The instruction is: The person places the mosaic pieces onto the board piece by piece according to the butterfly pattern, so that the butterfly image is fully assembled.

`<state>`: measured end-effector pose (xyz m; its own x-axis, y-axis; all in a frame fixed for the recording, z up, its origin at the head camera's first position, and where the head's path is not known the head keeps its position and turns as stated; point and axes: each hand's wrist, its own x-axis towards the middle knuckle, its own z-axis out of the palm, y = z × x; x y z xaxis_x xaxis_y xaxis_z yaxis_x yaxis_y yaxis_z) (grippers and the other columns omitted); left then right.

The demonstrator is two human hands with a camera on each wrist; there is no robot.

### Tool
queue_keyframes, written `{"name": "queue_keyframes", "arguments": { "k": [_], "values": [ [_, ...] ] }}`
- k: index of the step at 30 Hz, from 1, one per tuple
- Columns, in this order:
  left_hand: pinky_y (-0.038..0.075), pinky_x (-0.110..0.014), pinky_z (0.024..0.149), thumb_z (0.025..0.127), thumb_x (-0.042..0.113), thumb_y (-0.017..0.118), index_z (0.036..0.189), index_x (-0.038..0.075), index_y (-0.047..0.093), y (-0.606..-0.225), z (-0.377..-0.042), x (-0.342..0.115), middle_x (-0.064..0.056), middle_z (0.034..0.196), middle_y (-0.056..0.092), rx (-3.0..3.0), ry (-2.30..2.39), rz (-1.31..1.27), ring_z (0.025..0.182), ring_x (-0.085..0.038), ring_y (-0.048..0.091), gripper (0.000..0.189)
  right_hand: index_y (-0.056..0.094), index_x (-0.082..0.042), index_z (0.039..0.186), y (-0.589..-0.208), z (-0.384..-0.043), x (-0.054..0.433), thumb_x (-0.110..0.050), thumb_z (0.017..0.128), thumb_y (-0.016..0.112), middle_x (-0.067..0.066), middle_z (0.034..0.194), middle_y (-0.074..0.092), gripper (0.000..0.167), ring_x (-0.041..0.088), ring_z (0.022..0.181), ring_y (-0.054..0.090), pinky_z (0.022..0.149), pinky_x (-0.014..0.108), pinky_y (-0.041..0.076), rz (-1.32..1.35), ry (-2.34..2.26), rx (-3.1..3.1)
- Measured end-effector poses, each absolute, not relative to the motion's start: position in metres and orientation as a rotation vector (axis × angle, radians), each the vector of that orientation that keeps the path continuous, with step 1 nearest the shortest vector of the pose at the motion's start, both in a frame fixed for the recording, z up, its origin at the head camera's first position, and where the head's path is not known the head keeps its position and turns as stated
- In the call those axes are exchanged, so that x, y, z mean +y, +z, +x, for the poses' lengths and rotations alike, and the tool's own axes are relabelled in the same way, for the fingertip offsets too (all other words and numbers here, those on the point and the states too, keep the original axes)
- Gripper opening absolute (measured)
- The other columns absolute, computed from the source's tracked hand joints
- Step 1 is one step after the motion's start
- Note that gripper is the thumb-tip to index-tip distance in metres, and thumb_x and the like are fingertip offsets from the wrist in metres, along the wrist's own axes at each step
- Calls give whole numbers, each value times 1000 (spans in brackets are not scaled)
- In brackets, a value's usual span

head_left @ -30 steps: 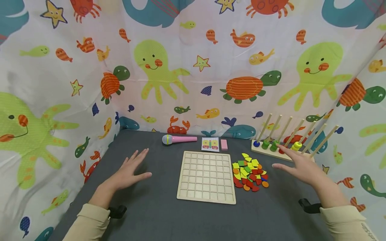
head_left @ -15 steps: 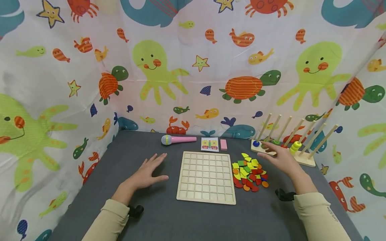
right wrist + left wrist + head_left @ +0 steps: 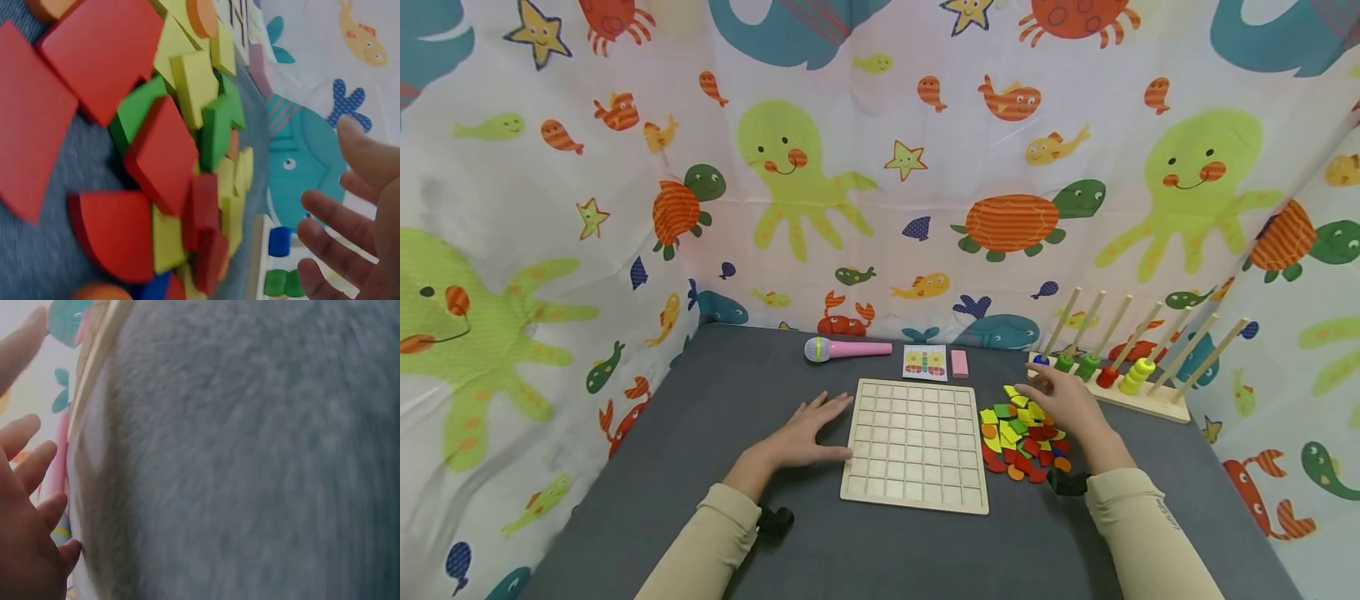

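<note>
watching remotely, i see the left hand [image 3: 797, 437] has come beside the wooden grid board [image 3: 917, 450] and the right hand [image 3: 1069, 406] over the coloured geometric tiles [image 3: 1018, 427], both empty, fingers apart, pieces seemingly reachable.

Grid board [image 3: 917, 446], ctr.: wood, unptd. look, smooth, matt.
Loose pcs. [image 3: 162, 156], right of board: ptd. wood or plastic, unclear; smooth, satin on flat faces.
Peg rack [image 3: 1161, 406], far right: bare wood base, matt; pegs [image 3: 1115, 325] same matl.; rings [image 3: 1137, 377] smooth, sl. glossy, plastic or ptd. wood.
Table cover [image 3: 895, 558]: cloth, matt, rough nap close up.
Mic [image 3: 857, 350], far: plastic hdl., smooth, sl. sheen.
Card [image 3: 925, 363], far: paper, smooth.
Backdrop [image 3: 842, 125], far, left + right: thin cloth or plastic sheet, creased, mostly matt.
Sleeves [image 3: 700, 542], near: cloth, matt.
</note>
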<state>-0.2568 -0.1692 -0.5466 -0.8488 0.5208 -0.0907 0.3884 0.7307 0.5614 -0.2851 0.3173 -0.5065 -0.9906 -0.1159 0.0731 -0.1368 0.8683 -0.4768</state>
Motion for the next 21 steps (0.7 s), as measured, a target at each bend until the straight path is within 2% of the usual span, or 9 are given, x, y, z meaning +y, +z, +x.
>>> {"name": "queue_keyframes", "arguments": {
  "k": [4, 7, 14, 21],
  "values": [
    [2, -65, 123, 83, 73, 64, 162, 30, 23, -552, -259, -159, -4, 171, 13, 2711, 645, 731, 157, -36, -5, 99, 56, -5, 142, -516, -292, 310, -44, 96, 67, 19, 113, 72, 61, 28, 89, 65, 76, 45, 58, 141, 766, -2999],
    [-2, -65, 123, 83, 76, 61, 162, 32, 22, -554, -260, -152, -5, 171, 10, 2704, 597, 751, 157, -35, -8, 98, 56, -3, 141, -522, -297, 305, -43, 97, 67, 20, 113, 71, 62, 29, 90, 64, 79, 46, 58, 78, 780, -3034],
    [-6, -64, 122, 85, 77, 57, 161, 36, 23, -555, -262, -149, -4, 171, 9, 2687, 569, 758, 157, -36, -7, 93, 57, 2, 140, -531, -304, 297, -41, 98, 66, 26, 128, 65, 61, 41, 114, 61, 100, 59, 50, 5, 806, -3082],
    [-6, -64, 122, 84, 76, 59, 162, 35, 21, -556, -265, -157, 0, 171, 11, 2689, 564, 714, 157, -36, -7, 96, 62, 2, 136, -536, -309, 295, -37, 98, 66, 25, 130, 65, 55, 42, 118, 61, 101, 60, 48, -11, 775, -3105]
  ]
}}
